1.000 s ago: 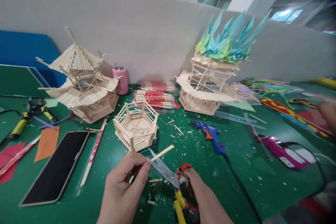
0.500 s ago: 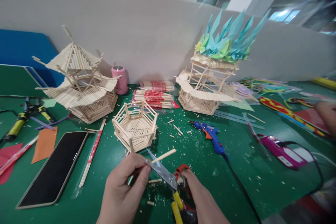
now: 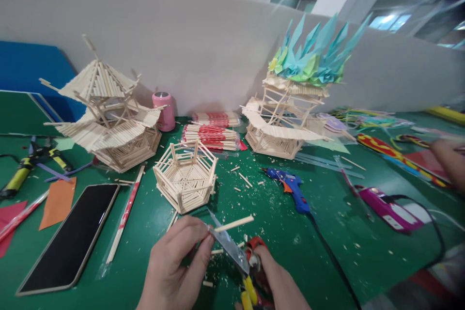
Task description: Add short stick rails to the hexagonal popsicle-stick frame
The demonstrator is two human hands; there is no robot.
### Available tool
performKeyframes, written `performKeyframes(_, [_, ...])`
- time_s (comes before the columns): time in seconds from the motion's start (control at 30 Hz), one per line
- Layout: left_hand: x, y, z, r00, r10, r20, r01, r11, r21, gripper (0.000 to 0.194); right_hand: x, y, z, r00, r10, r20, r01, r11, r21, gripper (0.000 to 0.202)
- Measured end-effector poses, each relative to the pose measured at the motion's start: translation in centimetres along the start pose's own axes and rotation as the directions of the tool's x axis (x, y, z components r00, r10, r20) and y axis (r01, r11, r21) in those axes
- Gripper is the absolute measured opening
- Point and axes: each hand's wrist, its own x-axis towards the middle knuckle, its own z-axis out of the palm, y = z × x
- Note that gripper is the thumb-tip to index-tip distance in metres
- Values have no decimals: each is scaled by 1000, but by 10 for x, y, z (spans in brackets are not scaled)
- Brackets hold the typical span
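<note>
We find the left hand (image 3: 179,256) pinched tight on a stick (image 3: 237,223), the right hand (image 3: 276,273) curled around the scissors (image 3: 232,253) — the stick lying across them, nearer us than the hexagonal frame (image 3: 186,181). We advise a square cut — fingers kept clear.

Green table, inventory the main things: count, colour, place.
scissors: one, silver blades, bottom centre
held stick: one, pale, at scissors
hexagonal frame: one, pale, centre
towers: two, pale, back left and right
stick packs: several, pale and red, back
glue gun: one, blue, right
phone: one, black, left
canister: one, pink, back
corded box: one, magenta, right
table: one, green, underneath
another person's hand: one, blurred, right
left hand: one, bare, on held stick
right hand: one, bare, on scissors
</note>
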Motion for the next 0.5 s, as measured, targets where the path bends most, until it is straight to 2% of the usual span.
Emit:
performKeyframes(0.1, [0, 1, 0, 999, 31, 16, -31, 999, 36, 16, 3, -9, -6, 993, 93, 77, -93, 996, -4, 35])
performKeyframes(0.2, [-1, 1, 0, 996, 86, 16, -87, 992, 88, 15, 7, -18, -10, 962, 210, 177, -213, 977, -1, 35])
performKeyframes(0.27, [-4, 0, 1, 991, 136, 19, -137, 982, 134, 14, 8, -22, -9, 943, 236, 237, -249, 968, 28, 35])
performKeyframes(0.4, [-6, -3, 2, 979, 203, 25, -204, 954, 219, 15, 10, -25, -5, 932, 250, 263, -283, 954, 97, 30])
performKeyframes(0.5, [-2, -1, -1, 985, 164, 51, -170, 972, 163, 15, 12, -27, -4, 899, 330, 286, -380, 914, 140, 34])
